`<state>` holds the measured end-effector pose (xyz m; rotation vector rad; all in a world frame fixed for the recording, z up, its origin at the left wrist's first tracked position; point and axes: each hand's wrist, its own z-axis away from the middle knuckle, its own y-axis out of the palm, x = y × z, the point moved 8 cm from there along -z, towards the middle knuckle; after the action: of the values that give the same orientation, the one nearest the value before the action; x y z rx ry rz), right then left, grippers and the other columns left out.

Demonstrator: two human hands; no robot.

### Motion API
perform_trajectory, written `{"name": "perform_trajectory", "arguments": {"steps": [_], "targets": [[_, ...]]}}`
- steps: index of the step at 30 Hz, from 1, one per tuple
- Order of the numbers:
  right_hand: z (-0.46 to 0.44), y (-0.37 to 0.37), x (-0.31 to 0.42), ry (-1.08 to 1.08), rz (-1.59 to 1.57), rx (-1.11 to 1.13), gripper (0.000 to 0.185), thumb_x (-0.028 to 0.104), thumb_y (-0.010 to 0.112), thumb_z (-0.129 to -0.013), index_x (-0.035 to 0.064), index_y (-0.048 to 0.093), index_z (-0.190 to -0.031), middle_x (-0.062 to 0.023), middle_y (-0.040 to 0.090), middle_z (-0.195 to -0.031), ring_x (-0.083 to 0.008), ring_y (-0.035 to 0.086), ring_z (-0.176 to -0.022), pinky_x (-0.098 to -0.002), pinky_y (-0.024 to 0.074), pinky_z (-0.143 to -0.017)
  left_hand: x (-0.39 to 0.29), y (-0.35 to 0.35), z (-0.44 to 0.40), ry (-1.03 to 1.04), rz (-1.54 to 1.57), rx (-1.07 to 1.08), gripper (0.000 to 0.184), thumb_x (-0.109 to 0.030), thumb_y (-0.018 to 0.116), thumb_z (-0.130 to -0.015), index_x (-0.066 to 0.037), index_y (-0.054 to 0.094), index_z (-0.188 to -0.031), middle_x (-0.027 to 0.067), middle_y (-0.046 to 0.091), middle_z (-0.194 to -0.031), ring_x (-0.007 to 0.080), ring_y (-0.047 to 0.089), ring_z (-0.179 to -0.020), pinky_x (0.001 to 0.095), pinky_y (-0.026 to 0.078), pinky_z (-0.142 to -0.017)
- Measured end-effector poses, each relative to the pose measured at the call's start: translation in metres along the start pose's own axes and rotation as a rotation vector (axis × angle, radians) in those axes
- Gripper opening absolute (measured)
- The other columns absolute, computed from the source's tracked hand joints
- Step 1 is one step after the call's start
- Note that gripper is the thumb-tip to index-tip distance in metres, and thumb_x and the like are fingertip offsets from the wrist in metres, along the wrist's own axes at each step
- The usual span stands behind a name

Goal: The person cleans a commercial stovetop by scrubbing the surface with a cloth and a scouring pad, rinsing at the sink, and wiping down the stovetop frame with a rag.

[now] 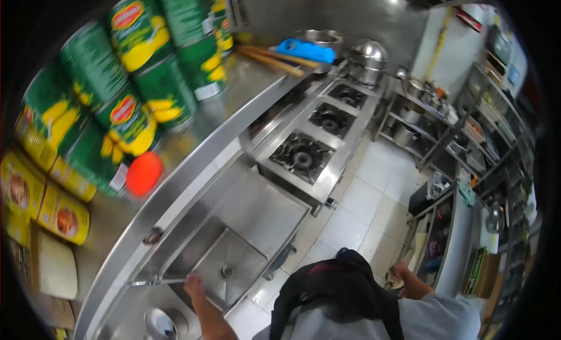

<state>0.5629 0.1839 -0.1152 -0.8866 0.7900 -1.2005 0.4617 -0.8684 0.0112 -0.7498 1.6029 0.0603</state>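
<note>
My left hand [193,284] is closed at the end of the metal faucet [155,281], whose spout reaches out over the sink [251,259]. The sink basin has a round drain at its bottom. Beside the faucet, a round metal container [156,318] with something pale inside stands on the steel surface. Low on the right side, my right hand [400,271] is closed around a small beige-brown thing [392,282] that looks like cloth; its kind is hard to make out.
A steel shelf [216,126] above the sink carries green cans [166,91], yellow cans [63,214], an orange-red lid [144,173] and wooden sticks [274,59]. Gas burners [302,159] lie beyond the sink. Racks with pots [403,133] and a counter [461,229] line the right side.
</note>
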Motion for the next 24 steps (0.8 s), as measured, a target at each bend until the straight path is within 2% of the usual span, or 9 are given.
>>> {"name": "perform_trajectory", "arguments": {"steps": [1, 2, 5, 8, 10, 17, 20, 22, 24], "targets": [[0.010, 0.013, 0.001, 0.000, 0.132, 0.327, 0.017, 0.024, 0.071, -0.073, 0.0184, 0.078, -0.089, -0.0067, 0.074, -0.105, -0.0253, 0.070, -0.096, -0.0404, 0.0550, -0.072, 0.030, 0.015, 0.017, -0.297, 0.478, -0.048, 0.011, -0.016, 0.064, -0.091, -0.011, 0.066, -0.100, 0.0037, 0.063, -0.082, 0.0186, 0.059, -0.068, 0.0309, 0.050, -0.064], [0.030, 0.025, 0.001, -0.041, 0.251, 0.654, 0.019, 0.025, 0.072, -0.072, 0.0179, 0.077, -0.089, -0.0069, 0.074, -0.101, -0.0239, 0.070, -0.095, -0.0404, 0.0545, -0.069, 0.070, 0.021, 0.048, -0.891, 0.956, -0.677, 0.009, -0.017, 0.062, -0.096, -0.011, 0.065, -0.101, 0.0014, 0.062, -0.082, 0.0163, 0.058, -0.072, 0.0280, 0.046, -0.063], [0.050, -0.034, -0.019, 0.105, -0.882, -0.165, 0.024, 0.018, 0.062, -0.085, 0.0077, 0.075, -0.102, -0.0173, 0.073, -0.094, -0.0292, 0.070, -0.072, -0.0441, 0.0536, -0.064, 0.143, 0.013, 0.017, -0.633, 1.568, -0.608, 0.012, -0.014, 0.058, -0.100, -0.008, 0.058, -0.089, -0.0005, 0.052, -0.075, 0.0132, 0.052, -0.065, 0.0255, 0.045, -0.057], [0.032, -0.062, -0.025, 0.288, -0.470, 0.189, 0.029, 0.014, 0.054, -0.089, 0.0035, 0.071, -0.110, -0.0186, 0.072, -0.100, -0.0317, 0.069, -0.079, -0.0450, 0.0531, -0.068, 0.026, -0.029, -0.023, -0.518, 1.645, -0.775, 0.010, -0.002, 0.053, -0.098, -0.004, 0.057, -0.089, 0.0052, 0.058, -0.081, 0.0154, 0.060, -0.068, 0.0262, 0.057, -0.063], [0.016, -0.041, -0.033, 0.243, -0.304, 0.270, 0.033, 0.011, 0.049, -0.091, 0.0007, 0.069, -0.115, -0.0195, 0.072, -0.104, -0.0333, 0.069, -0.084, -0.0456, 0.0528, -0.070, -0.029, -0.069, -0.049, 0.079, 1.818, -0.649, 0.012, -0.009, 0.055, -0.099, -0.007, 0.061, -0.090, 0.0041, 0.061, -0.080, 0.0149, 0.062, -0.073, 0.0243, 0.055, -0.062], [-0.041, -0.208, 0.027, 0.210, -0.660, -0.074, 0.032, 0.022, 0.059, -0.078, -0.0024, 0.075, -0.091, -0.0231, 0.072, -0.092, -0.0351, 0.068, -0.088, -0.0440, 0.0512, -0.079, 0.065, 0.015, 0.022, -0.594, 1.576, -1.081, 0.008, -0.014, 0.062, -0.094, -0.007, 0.064, -0.091, 0.0062, 0.064, -0.083, 0.0178, 0.065, -0.077, 0.0281, 0.056, -0.069], [-0.048, -0.226, 0.029, 0.136, -0.596, -0.100, 0.030, 0.021, 0.059, -0.078, 0.0024, 0.077, -0.094, -0.0219, 0.072, -0.100, -0.0384, 0.068, -0.094, -0.0433, 0.0514, -0.085, 0.051, -0.060, 0.007, -0.333, 0.564, -0.756, 0.010, -0.015, 0.062, -0.093, -0.006, 0.063, -0.095, 0.0084, 0.064, -0.084, 0.0218, 0.066, -0.079, 0.0345, 0.056, -0.067], [-0.041, -0.203, 0.028, 0.051, -0.386, -0.141, 0.027, 0.018, 0.058, -0.081, 0.0070, 0.077, -0.096, -0.0203, 0.072, -0.102, -0.0396, 0.067, -0.098, -0.0432, 0.0518, -0.090, 0.039, -0.097, -0.011, 0.130, 1.176, -0.248, 0.023, -0.025, 0.058, -0.096, -0.004, 0.067, -0.094, 0.0076, 0.062, -0.079, 0.0213, 0.063, -0.075, 0.0344, 0.053, -0.067], [-0.038, -0.193, 0.029, -0.015, -0.181, -0.131, 0.027, 0.016, 0.059, -0.083, 0.0097, 0.076, -0.103, -0.0191, 0.072, -0.104, -0.0396, 0.066, -0.101, -0.0442, 0.0523, -0.093, 0.018, -0.122, -0.030, -0.092, -0.007, -0.492, 0.023, -0.025, 0.060, -0.095, -0.004, 0.067, -0.096, 0.0070, 0.062, -0.079, 0.0202, 0.062, -0.073, 0.0335, 0.052, -0.065]]}}
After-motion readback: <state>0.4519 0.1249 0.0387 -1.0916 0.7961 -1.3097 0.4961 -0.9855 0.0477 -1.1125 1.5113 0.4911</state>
